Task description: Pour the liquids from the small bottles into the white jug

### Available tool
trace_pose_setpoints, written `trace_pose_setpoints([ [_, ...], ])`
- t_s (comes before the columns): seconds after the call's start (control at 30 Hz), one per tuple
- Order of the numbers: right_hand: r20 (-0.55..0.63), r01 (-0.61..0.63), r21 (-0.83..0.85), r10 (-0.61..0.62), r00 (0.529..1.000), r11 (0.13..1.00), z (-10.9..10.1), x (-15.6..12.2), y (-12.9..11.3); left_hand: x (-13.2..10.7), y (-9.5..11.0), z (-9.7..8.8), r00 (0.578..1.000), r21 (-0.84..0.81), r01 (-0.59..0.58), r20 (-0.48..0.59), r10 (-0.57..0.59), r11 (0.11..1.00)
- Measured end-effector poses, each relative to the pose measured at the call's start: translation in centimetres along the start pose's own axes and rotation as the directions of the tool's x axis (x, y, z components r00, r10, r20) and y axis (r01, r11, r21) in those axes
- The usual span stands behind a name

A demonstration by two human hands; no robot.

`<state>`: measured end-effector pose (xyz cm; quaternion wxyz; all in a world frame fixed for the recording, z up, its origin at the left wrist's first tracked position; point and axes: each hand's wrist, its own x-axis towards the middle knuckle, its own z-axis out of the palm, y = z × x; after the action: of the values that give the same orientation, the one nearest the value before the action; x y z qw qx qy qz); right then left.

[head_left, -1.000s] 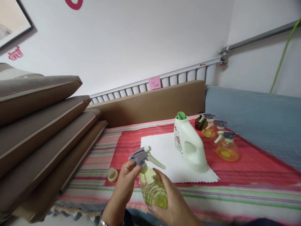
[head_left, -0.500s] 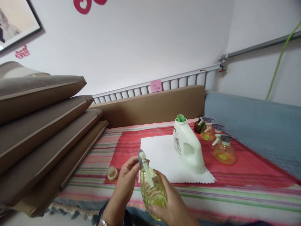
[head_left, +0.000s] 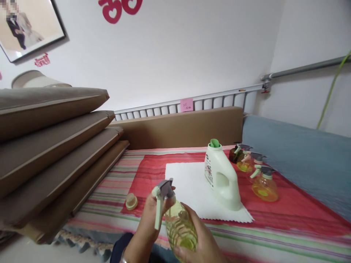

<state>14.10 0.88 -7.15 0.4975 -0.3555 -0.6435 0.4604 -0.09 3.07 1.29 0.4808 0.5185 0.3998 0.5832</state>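
We held the spray bottle point(head_left: 180, 227) low over the bed's point(head_left: 115, 190) near edge. Our right hand point(head_left: 203, 244) wrapped its yellow-green body, grip closed around it. Our left hand point(head_left: 148, 223) pinched the grey spray head point(head_left: 165, 189), seemingly at the collar. A detergent jug point(head_left: 222, 178) stood beyond on a white cloth point(head_left: 186, 182).

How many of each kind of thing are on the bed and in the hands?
Spray bottles: 5 (held spray bottle in the left hand and right hand; brown one, yellow one, part-hidden one and orange one standing)
White jug: 1
Loose cap: 1
White cloth: 1
Total: 8
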Motion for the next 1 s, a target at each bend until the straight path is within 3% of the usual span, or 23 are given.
trace_pose_setpoints([
  [0.23, 0.013, -0.015, 0.078, 0.014, 1.0, 0.997, 0.0, 0.1, -0.3, 0.0, -0.8, -0.3, 0.994, -0.245, 0.076, 0.093, -0.054, 0.967],
  [0.43, 0.011, -0.031, 0.065, 0.031, 0.999, 0.997, 0.2, 0.3, -1.0, -0.1, -0.9, 0.1, 0.995, -0.28, 0.067, 0.083, -0.045, 0.958],
  [0.63, 0.053, -0.024, 0.247, 0.011, 0.999, 0.969, 0.5, 0.3, -2.0, -0.1, -1.3, 0.2, 0.998, -0.318, 0.051, 0.038, -0.041, 0.947],
  [0.8, 0.136, -0.039, 0.348, -0.01, 0.991, 0.937, 0.4, 0.5, -2.4, -0.2, -0.6, 0.3, 0.993, -0.34, 0.091, 0.106, -0.058, 0.936],
  [1.0, 0.114, -0.04, 0.307, 0.005, 0.993, 0.951, 0.3, 0.6, -2.3, -0.5, 0.1, 0.4, 0.99, -0.331, 0.103, 0.129, -0.063, 0.938],
])
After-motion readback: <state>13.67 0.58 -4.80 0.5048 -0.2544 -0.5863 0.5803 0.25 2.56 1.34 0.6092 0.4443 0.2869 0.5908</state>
